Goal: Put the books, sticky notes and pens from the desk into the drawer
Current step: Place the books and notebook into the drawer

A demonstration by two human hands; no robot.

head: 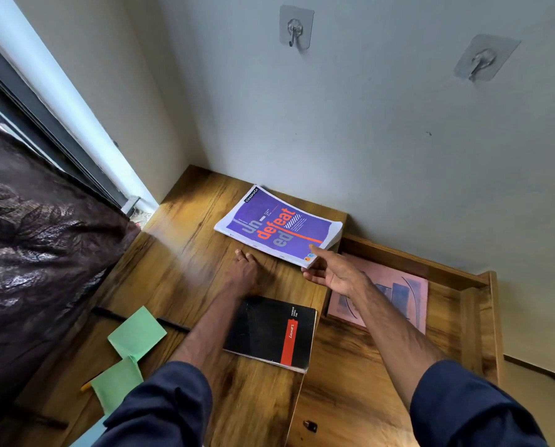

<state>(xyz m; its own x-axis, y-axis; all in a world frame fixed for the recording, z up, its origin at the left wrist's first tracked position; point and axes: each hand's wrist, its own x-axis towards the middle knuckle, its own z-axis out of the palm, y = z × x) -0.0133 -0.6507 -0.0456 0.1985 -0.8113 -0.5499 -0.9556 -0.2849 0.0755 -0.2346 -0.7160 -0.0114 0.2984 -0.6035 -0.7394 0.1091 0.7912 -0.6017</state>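
Note:
A purple notebook (277,225) with orange lettering lies at the back of the wooden desk (185,253). My right hand (332,272) grips its near right corner, thumb on the cover and fingers underneath. My left hand (243,272) rests flat on the desk just left of that corner, holding nothing. A black notebook (274,333) with a red stripe lies nearer to me, partly under my left forearm. Two green sticky-note pads (137,332) (116,383) and a black pen (173,324) lie at the left. The open drawer (463,314) at the right holds a pink book (395,295).
A dark patterned blanket (34,253) presses against the desk's left side. A grey wall with two stick-on hooks (294,27) stands behind. A pale blue pad (89,435) lies at the desk's near edge. An orange pencil tip (85,387) pokes out beside the lower green pad.

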